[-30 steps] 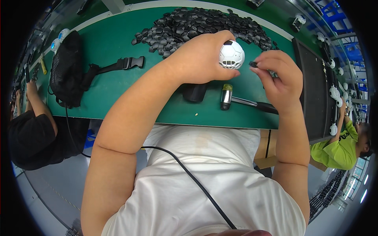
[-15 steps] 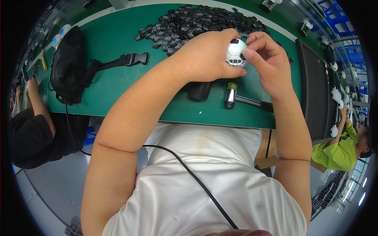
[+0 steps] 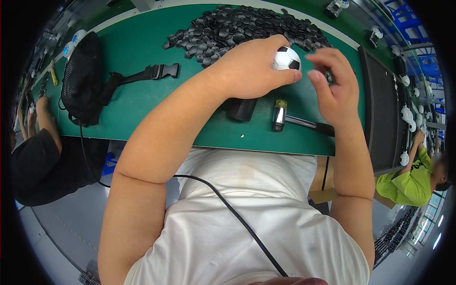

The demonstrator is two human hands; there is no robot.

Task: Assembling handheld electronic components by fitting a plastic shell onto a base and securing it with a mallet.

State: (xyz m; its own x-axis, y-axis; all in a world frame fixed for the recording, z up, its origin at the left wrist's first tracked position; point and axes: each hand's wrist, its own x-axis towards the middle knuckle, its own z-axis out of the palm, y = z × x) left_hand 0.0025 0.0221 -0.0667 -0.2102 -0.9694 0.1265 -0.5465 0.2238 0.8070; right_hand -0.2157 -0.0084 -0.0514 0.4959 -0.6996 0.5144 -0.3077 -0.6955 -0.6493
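Green table (image 3: 133,47): bore heaped black pieces (image 3: 237,28)
Left hand (image 3: 259,66): fingers clamped around ball (image 3: 287,59); firm, steady support seemed best
Right hand (image 3: 342,88): fingers stood apart

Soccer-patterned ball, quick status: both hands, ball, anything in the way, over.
Left hand grips ball. Right hand beside it, fingers off ball, palm contents unclear. Hammer lies nearby, not between right hand and ball.

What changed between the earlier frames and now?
The right hand set a black piece on the ball, let go and drew back rightward. The ball has turned, its slots out of sight. Same: left hand gripping the ball, hammer on the table.
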